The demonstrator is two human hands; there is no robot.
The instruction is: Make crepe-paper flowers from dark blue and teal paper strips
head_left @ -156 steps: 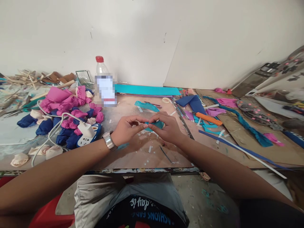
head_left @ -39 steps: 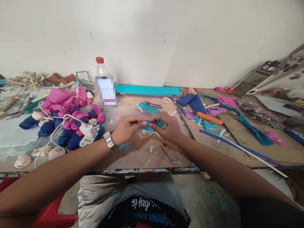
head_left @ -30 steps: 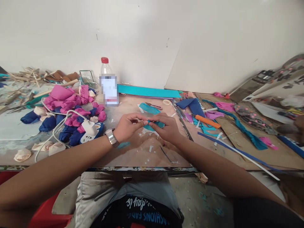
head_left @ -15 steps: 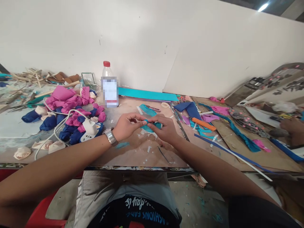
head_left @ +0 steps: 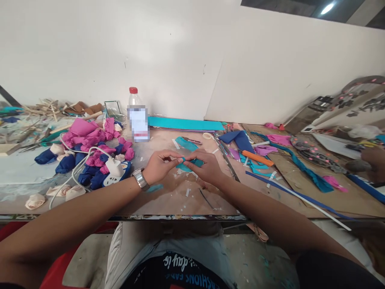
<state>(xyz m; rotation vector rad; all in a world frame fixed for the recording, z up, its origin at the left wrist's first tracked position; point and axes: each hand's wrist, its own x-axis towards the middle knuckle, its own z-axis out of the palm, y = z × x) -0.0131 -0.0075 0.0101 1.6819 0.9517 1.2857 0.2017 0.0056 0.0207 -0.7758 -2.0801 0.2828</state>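
Note:
Both hands meet over the middle of the table, pinching a small piece of teal fabric [head_left: 182, 165]. My left hand [head_left: 161, 165], with a metal watch on the wrist, holds its left end between thumb and fingertips. My right hand [head_left: 205, 165] grips the other end, thumb close to the left thumb. Part of the fabric hides behind the fingers. A teal strip [head_left: 186, 143] lies on the table just beyond the hands, beside a slim dark-red tool [head_left: 192, 140].
Pink and blue fabric rolls [head_left: 87, 134] and a white power strip [head_left: 116, 173] lie left. A red-capped bottle [head_left: 133, 98] stands behind a phone [head_left: 140, 123]. Rightward are an orange cutter [head_left: 258, 158], blue fabric [head_left: 237, 138] and another person's hand [head_left: 373, 157].
The camera view has tilted and shifted slightly. Both hands stay pinched on the teal fabric, with their fingertips in a slightly different grip.

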